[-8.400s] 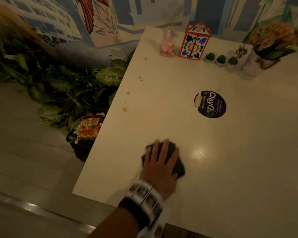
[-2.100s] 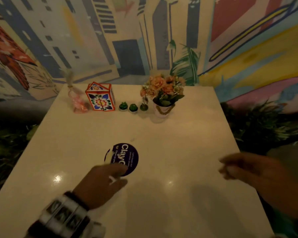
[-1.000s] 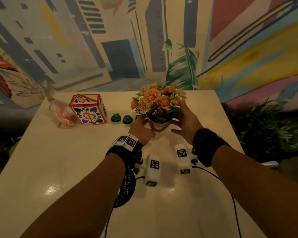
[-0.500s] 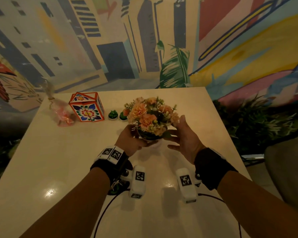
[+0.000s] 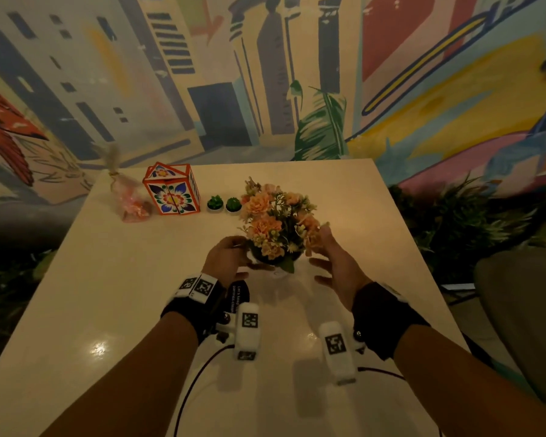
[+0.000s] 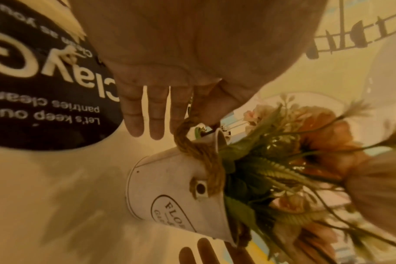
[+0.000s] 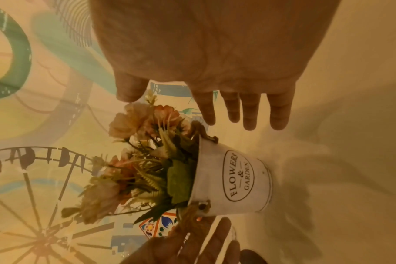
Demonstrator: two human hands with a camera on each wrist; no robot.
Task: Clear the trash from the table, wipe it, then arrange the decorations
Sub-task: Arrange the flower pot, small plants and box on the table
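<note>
Pinching the rope handle point(image 6: 193, 142) of the flower bucket point(image 5: 273, 234) with your left hand point(image 5: 226, 258) at the tabletop's point(image 5: 108, 279) centre, your right hand point(image 5: 334, 263) splayed at 3 o'clock, treat it as light, top-heavy; cup its stiff metal wall.

Dim cityscape mural wall point(image 5: 265, 74) behind pale table point(image 5: 108, 294)

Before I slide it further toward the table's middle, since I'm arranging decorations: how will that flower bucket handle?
Likely top-heavy: the bouquet spreads wider than the flower bucket, so a low push may tip it. The bucket looks like thin painted metal, probably light and rigid. Its rope handle looks limp, so steadying the sides with the left hand and right hand seems safer.
</note>
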